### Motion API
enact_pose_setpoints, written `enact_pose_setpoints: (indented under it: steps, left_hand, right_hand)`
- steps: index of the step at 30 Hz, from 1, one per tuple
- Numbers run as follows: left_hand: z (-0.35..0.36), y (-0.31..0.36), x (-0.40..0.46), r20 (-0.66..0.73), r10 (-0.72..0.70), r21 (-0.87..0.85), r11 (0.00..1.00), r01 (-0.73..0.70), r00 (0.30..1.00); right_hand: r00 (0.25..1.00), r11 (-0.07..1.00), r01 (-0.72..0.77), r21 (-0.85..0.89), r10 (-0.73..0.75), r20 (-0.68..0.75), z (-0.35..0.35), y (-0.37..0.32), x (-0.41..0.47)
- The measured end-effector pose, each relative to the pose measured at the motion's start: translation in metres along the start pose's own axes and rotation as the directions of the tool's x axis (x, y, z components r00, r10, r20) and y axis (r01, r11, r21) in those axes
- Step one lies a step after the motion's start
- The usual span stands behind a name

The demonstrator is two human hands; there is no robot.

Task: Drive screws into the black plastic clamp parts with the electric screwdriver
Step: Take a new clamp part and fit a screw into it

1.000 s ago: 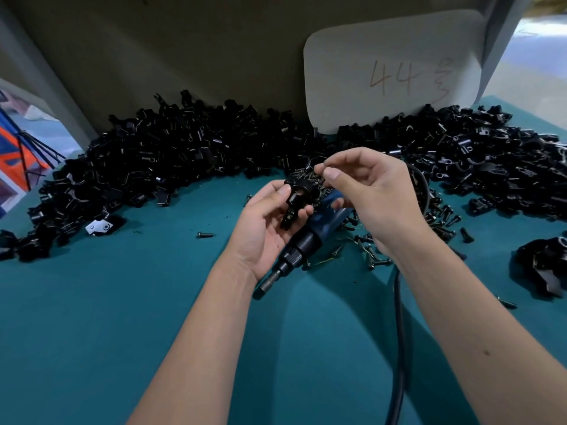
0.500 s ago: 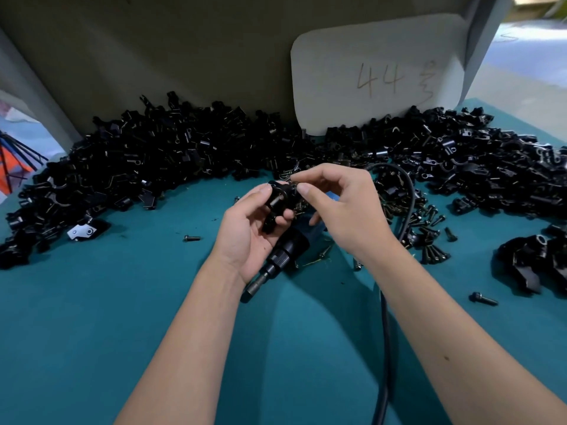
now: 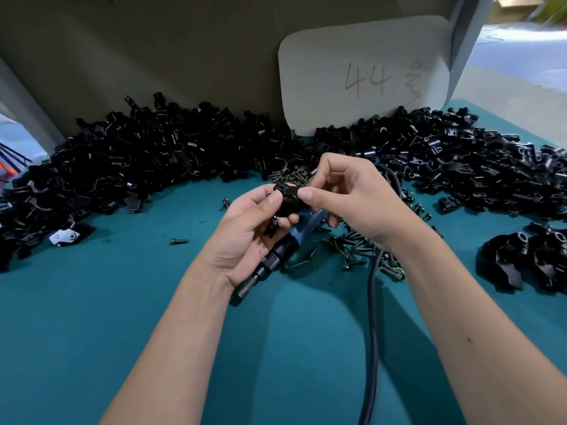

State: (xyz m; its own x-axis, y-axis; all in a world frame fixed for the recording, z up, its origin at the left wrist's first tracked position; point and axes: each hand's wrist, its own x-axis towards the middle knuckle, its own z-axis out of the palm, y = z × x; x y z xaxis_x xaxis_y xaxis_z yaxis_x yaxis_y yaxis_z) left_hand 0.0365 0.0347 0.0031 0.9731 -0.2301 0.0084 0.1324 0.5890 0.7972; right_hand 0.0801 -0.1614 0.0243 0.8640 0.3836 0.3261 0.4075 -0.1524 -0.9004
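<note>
My left hand (image 3: pixel 245 240) holds a black clamp part (image 3: pixel 287 194) between thumb and fingers, above the table. My right hand (image 3: pixel 359 204) pinches the top of that same part with thumb and forefinger; anything small between the fingertips is hidden. The electric screwdriver (image 3: pixel 282 250), with a blue body and black collar, lies on the teal table (image 3: pixel 92 332) beneath both hands. Its metal tip points toward the lower left. Neither hand touches it.
Large heaps of black clamp parts lie at the back left (image 3: pixel 138 161) and back right (image 3: pixel 460 161). Loose screws (image 3: pixel 356 250) are scattered under my right hand, and one screw (image 3: pixel 178 241) lies alone. The screwdriver's cable (image 3: pixel 372 332) runs toward me. More clamps (image 3: pixel 527 259) sit at the right.
My right hand has brought its pinched fingertips down onto the clamp part in my left hand. The screwdriver has stayed on the table.
</note>
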Motion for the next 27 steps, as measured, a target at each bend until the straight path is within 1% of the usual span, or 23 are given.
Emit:
enact_pose_setpoints:
  steps: [3,4,5,6,7,8,9,10,11,12,14,16,19,22,24,27]
  left_hand:
    - [0.004,-0.002,0.001,0.020,0.004,0.011,1.000,-0.004,1.000]
    - [0.004,-0.002,0.001,0.024,0.008,0.009,1.000,-0.008,1.000]
    - [0.005,-0.002,0.001,0.019,0.008,-0.008,1.000,-0.008,1.000]
    - [0.005,-0.002,0.001,-0.001,0.007,-0.034,0.999,-0.007,1.000]
    - [0.005,-0.003,0.001,-0.038,0.007,-0.061,0.998,-0.009,0.999]
    - [0.004,-0.003,0.002,-0.086,0.013,-0.082,0.996,-0.020,0.996]
    - [0.003,-0.003,0.003,-0.134,0.025,-0.097,0.995,-0.038,0.991]
    - [0.001,-0.003,0.003,-0.173,0.041,-0.104,0.993,-0.060,0.984]
    - [0.000,-0.002,0.004,-0.200,0.055,-0.107,0.991,-0.078,0.978]
    - [-0.001,-0.001,0.004,-0.216,0.064,-0.107,0.990,-0.089,0.974]
    - [-0.002,0.001,0.004,-0.219,0.072,-0.106,0.990,-0.097,0.973]
    - [0.000,0.001,0.005,-0.206,0.080,-0.098,0.990,-0.102,0.975]
    - [0.009,-0.001,0.006,-0.194,0.086,-0.087,0.991,-0.104,0.977]
    - [0.019,-0.005,0.009,-0.207,0.093,-0.034,0.994,-0.102,0.974]
    - [0.027,-0.010,0.011,-0.195,0.105,0.000,0.994,-0.107,0.975]
    - [0.042,-0.021,0.011,-0.145,0.109,0.031,0.994,-0.105,0.983]
  right_hand:
    - [0.992,0.997,-0.062,-0.036,0.066,0.109,-0.008,-0.003,-0.004]
    - [0.990,0.995,-0.086,-0.042,0.090,0.111,-0.010,-0.003,-0.005]
    - [0.990,0.992,-0.116,-0.042,0.119,0.069,-0.013,-0.003,-0.006]
    - [0.989,0.986,-0.149,-0.071,0.149,-0.009,-0.018,-0.002,-0.006]
    - [0.981,0.970,-0.181,-0.160,0.166,-0.101,-0.024,0.001,-0.006]
    - [0.972,0.925,-0.211,-0.316,0.163,-0.171,-0.032,0.004,-0.006]
    - [0.967,0.842,-0.243,-0.483,0.167,-0.194,-0.040,0.008,-0.006]
    - [0.962,0.744,-0.274,-0.610,0.200,-0.188,-0.048,0.010,-0.007]
    - [0.952,0.658,-0.301,-0.690,0.249,-0.178,-0.053,0.012,-0.009]
    - [0.939,0.611,-0.328,-0.721,0.298,-0.175,-0.055,0.014,-0.010]
    - [0.915,0.579,-0.375,-0.724,0.355,-0.190,-0.054,0.016,-0.012]
    - [0.911,0.570,-0.387,-0.724,0.359,-0.205,-0.048,0.015,-0.011]
    - [0.904,0.570,-0.405,-0.715,0.365,-0.222,-0.042,0.017,-0.010]
    - [0.904,0.594,-0.410,-0.692,0.363,-0.225,-0.040,0.018,-0.011]
    - [0.918,0.616,-0.389,-0.685,0.320,-0.234,-0.038,0.018,-0.011]
    - [0.953,0.653,-0.297,-0.696,0.251,-0.170,-0.032,0.015,-0.009]
